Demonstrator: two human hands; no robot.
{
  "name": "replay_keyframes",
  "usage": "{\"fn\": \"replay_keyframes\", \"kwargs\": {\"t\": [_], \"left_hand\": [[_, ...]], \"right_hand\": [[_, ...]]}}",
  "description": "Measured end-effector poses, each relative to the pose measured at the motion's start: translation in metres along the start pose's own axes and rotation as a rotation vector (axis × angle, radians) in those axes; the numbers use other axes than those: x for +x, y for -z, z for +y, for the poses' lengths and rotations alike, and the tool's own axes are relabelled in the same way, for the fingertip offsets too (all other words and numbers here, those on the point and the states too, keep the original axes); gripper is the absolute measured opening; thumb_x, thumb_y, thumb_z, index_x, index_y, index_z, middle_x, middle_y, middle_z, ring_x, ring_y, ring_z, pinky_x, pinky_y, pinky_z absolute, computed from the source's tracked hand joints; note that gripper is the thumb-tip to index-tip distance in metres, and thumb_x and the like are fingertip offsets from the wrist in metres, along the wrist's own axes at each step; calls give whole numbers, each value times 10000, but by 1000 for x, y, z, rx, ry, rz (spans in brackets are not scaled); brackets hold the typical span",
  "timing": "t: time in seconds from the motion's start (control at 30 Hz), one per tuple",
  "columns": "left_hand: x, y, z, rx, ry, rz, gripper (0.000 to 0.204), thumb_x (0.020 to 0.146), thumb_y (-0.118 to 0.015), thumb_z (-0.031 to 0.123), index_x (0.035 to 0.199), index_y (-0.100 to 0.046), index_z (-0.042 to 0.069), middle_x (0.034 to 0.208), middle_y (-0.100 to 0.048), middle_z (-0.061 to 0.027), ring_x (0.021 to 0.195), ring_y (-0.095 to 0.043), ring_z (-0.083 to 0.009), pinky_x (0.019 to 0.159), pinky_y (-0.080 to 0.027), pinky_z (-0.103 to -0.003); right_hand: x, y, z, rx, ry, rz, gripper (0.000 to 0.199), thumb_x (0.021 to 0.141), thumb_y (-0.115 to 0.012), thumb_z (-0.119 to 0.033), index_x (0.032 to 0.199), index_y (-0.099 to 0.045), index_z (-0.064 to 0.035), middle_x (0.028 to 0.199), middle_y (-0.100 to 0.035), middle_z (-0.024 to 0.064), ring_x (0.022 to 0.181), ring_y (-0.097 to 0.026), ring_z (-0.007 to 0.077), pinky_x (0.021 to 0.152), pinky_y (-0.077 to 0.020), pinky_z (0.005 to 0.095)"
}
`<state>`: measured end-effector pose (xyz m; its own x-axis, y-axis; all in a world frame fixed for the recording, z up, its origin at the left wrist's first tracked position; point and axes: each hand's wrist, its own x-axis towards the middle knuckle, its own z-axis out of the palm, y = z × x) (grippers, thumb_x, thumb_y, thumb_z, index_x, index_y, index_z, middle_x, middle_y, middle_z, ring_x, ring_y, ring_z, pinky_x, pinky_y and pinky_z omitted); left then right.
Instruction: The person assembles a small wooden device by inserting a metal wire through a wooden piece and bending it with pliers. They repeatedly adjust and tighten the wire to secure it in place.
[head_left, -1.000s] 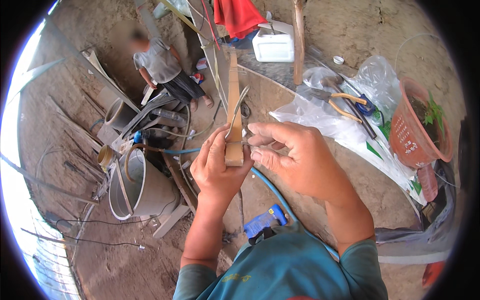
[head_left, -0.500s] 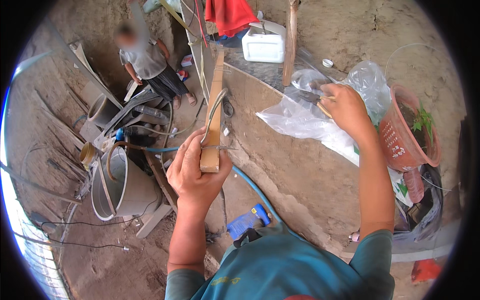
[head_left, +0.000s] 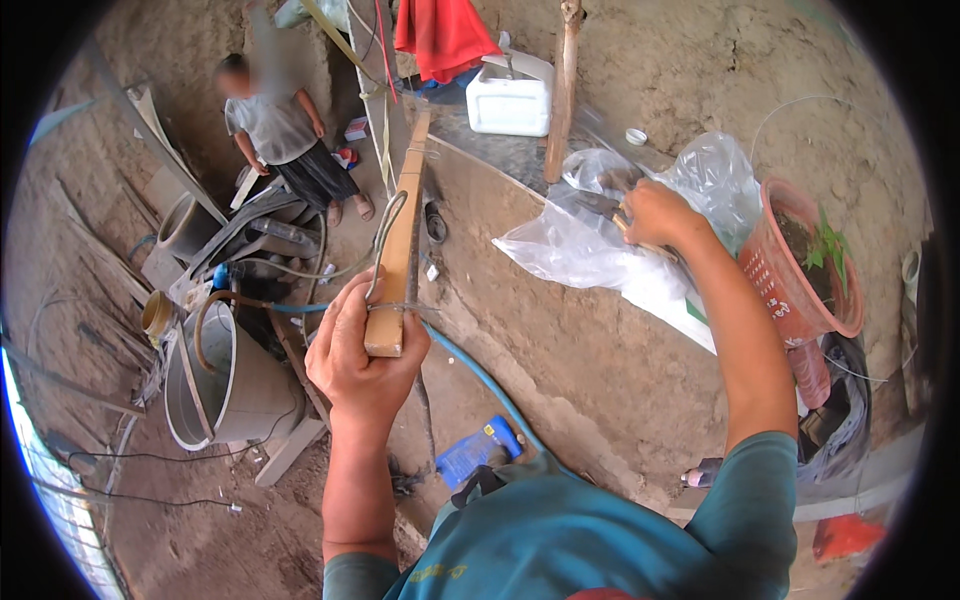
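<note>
My left hand [head_left: 362, 345] is closed around the near end of a long wooden strip [head_left: 408, 215], which points away from me. A bent loop of grey wire [head_left: 386, 228] lies along the strip, and my fingers press on it. More thin wire crosses the strip near my fingertips. At the right, my right hand [head_left: 662, 217] is closed on pliers [head_left: 598, 203] with yellowish handles. Their dark jaws are over a clear plastic bag [head_left: 560, 240] on the earthen ledge; whether they touch it I cannot tell.
A potted plant [head_left: 790, 270] stands right of my right arm. Beyond are a white jug [head_left: 508, 105] and a wooden post [head_left: 563, 90]. A grey bucket [head_left: 255, 390], blue hose [head_left: 490, 375] and blue packet [head_left: 475, 452] lie nearer. Another person [head_left: 285, 130] stands far left.
The whole view has shifted, so most things appear farther left. My right hand has moved slightly left with the pliers, nearer the bag. My left hand keeps its grip on the strip and wire.
</note>
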<state>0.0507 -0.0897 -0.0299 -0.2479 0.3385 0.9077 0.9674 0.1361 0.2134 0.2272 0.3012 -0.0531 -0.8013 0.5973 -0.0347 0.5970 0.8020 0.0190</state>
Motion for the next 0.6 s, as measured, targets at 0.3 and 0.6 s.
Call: {"fn": "replay_keyframes", "kwargs": {"t": [0.3,0.6], "left_hand": [[1,-3,-5,38,9,55,458,690,-834,84,1129,-727,8,1098,-776,-131,897,-777,-251,791,-635,-344],[0,-1,1,51,56,48,442,700,-826,63,1127,-732,-3,1101,-780,-130,933,-776,-245,844,-621,-341]], "right_hand": [[-6,-18,8,280,97,208,297,741,-879,-149,927,-704,3,1007,-721,217,964,-696,402,864,-549,468],[-25,15,-7,468,-113,568,213,865,-787,-174,971,-729,1,873,-749,185,810,-724,355,755,-560,428]]}}
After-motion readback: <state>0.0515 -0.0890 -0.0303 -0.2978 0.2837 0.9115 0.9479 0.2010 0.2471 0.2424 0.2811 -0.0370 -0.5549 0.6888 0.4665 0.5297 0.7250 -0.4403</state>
